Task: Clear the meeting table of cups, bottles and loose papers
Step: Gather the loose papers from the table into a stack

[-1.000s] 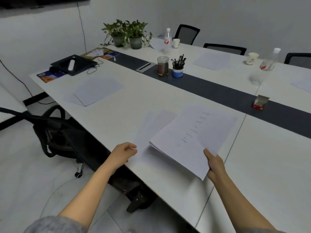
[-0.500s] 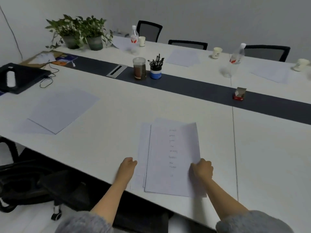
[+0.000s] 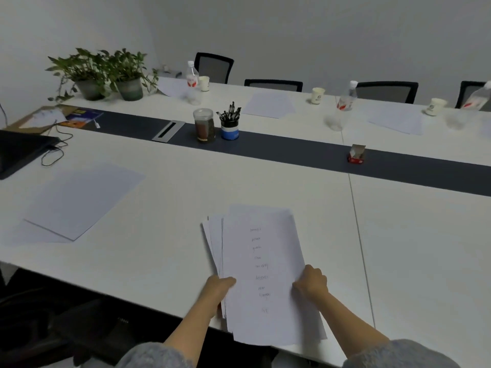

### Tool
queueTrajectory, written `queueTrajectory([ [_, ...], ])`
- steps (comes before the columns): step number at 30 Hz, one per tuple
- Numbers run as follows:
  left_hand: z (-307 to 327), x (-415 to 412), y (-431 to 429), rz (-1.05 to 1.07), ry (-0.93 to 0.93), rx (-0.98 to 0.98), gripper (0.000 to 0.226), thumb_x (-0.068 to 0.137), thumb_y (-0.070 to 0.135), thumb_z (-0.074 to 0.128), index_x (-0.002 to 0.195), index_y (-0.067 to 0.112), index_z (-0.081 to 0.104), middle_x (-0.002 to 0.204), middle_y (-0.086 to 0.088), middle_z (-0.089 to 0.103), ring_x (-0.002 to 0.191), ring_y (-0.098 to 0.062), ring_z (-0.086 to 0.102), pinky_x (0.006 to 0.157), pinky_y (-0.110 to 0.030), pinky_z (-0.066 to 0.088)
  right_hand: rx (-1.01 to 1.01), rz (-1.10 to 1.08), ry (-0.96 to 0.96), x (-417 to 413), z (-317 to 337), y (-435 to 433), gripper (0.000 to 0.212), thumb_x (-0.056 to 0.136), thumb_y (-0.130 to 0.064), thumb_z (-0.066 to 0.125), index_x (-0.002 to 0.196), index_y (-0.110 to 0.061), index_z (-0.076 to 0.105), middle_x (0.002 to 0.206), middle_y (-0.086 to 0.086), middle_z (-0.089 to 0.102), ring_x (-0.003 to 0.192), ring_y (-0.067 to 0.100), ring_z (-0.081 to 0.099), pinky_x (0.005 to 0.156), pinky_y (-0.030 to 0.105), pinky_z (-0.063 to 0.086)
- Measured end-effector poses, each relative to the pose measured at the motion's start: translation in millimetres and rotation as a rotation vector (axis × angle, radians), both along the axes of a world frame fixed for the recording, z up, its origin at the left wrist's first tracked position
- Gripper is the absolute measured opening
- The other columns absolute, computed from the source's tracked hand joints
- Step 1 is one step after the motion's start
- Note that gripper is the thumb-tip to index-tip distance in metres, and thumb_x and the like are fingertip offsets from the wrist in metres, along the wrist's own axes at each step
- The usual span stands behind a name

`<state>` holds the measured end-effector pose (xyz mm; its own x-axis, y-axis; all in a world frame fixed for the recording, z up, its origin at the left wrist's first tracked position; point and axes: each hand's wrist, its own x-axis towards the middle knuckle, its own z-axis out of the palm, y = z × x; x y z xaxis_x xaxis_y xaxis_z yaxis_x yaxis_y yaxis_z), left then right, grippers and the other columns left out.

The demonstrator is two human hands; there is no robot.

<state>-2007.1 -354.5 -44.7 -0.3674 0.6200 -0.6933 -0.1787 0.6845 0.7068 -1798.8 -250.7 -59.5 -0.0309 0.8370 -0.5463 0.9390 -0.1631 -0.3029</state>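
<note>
At the left of the table (image 3: 159, 248) lies a loose sheet (image 3: 82, 200). Near the front edge, the left hand (image 3: 218, 288) grips the left side of a stack of papers (image 3: 265, 261), and the right hand (image 3: 310, 282) grips its right side. The stack's near end overhangs the edge. Across the table, further right, stand a cup (image 3: 317, 96) and a bottle (image 3: 345, 102).

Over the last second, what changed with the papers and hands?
The stack of papers swung straight onto the loose sheets; left hand moved from those sheets to grip the stack's left edge; right hand kept its grip; other sheets, cups, bottles unmoved.
</note>
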Motion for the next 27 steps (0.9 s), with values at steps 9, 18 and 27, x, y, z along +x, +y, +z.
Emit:
queueTrajectory([
  [9,-9.4,-4.6,-17.3,-0.009,-0.1,0.108,0.043,0.087,-0.006,0.057,0.129,-0.002,0.049,0.114,-0.015,0.062,0.096,-0.029,0.059,0.093,-0.043,0.048,0.02,0.04,0.039,6.7,3.6,-5.6,0.048,0.082,-0.03,0.059,0.121,-0.007,0.044,0.122,0.012,0.046,0.117,0.03,0.044,0.088,0.032,0.043],
  [18,30.0,-23.7,-13.7,-0.025,-0.087,0.386,0.026,0.081,0.002,0.066,0.107,0.005,0.063,0.102,-0.013,0.071,0.089,-0.027,0.069,0.085,-0.04,0.055,-0.308,-0.311,0.963,28.4,62.5,30.5,0.041,0.089,-0.017,0.059,0.128,-0.007,0.049,0.104,0.005,0.064,0.086,0.021,0.061,0.071,0.028,0.051],
  [27,102.1,-25.1,7.9,-0.12,0.309,0.582,0.022,0.087,-0.005,0.056,0.081,0.015,0.062,0.071,0.013,0.066,0.067,-0.005,0.061,0.059,-0.007,0.047,-0.066,-0.125,1.455,19.2,126.8,37.2,0.076,0.032,-0.046,0.09,0.097,-0.014,0.067,0.092,-0.002,0.075,0.082,0.014,0.071,0.07,0.027,0.059],
])
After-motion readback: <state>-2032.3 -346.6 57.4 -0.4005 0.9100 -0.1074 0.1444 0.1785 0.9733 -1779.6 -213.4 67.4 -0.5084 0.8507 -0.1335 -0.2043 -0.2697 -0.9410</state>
